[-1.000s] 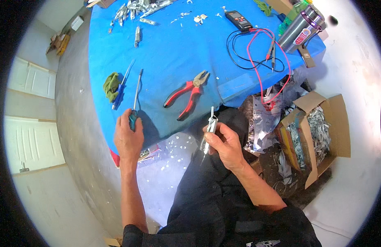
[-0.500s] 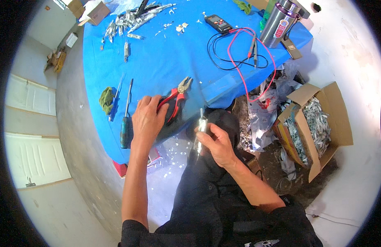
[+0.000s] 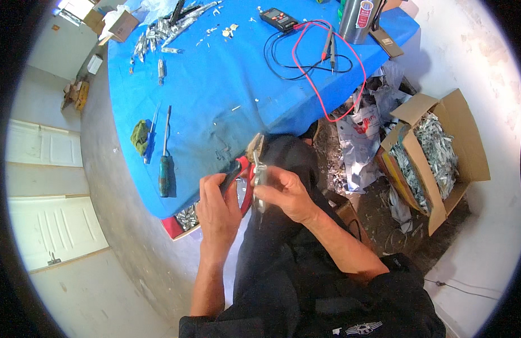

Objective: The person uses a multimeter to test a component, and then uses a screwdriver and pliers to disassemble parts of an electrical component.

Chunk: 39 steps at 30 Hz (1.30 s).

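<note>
My left hand is closed round the red-and-black handles of a pair of pliers, raised above my lap at the table's near edge. A slim silvery cylindrical part is pinched upright between the thumb and fingers of my right hand. The jaws of the pliers are at the top end of this part; whether they grip it is blurred. To the left on the blue-covered table lie a screwdriver with a teal handle, a thin blue-handled tool and a crumpled green cloth.
A pile of silvery parts lies at the far left of the table. A multimeter with red and black leads and a steel bottle are at the far right. On the right, an open cardboard box holds metallic scraps.
My left hand has lifted the pliers off the table and brought them right, to the silvery part. My right hand has shifted slightly left with that part. The view has shifted a little.
</note>
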Each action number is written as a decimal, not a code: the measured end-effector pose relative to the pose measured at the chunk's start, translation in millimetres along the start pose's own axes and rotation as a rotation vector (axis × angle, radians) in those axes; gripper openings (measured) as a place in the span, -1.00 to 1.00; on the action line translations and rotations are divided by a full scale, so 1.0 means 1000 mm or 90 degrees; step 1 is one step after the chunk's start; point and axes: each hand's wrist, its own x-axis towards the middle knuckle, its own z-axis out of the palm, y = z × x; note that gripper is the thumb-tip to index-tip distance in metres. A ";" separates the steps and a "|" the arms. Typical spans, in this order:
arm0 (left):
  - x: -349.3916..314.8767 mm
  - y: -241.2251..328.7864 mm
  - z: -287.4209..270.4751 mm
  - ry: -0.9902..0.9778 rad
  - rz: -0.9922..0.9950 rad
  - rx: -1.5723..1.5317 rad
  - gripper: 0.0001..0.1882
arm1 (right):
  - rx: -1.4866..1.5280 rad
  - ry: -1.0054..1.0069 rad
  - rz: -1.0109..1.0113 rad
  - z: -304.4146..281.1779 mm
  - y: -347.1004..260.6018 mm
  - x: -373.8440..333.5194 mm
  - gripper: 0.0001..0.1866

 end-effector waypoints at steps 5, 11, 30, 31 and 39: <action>-0.033 0.004 0.005 -0.014 -0.248 -0.337 -0.80 | -0.020 -0.062 -0.030 -0.002 0.004 -0.009 -0.65; -0.039 -0.015 -0.008 -0.290 -0.464 -0.671 -0.58 | -0.068 -0.129 0.047 -0.009 -0.006 -0.009 -0.68; -0.077 -0.018 -0.034 -0.249 -0.451 -0.782 -0.50 | -0.170 0.036 0.057 0.007 -0.012 -0.012 -0.62; -0.078 -0.017 -0.035 -0.239 -0.464 -0.796 -0.44 | -0.166 0.044 0.064 0.008 -0.012 -0.012 -0.61; -0.085 -0.014 -0.041 -0.271 -0.386 -0.461 -0.60 | -0.182 0.071 0.074 0.010 -0.009 -0.013 -0.54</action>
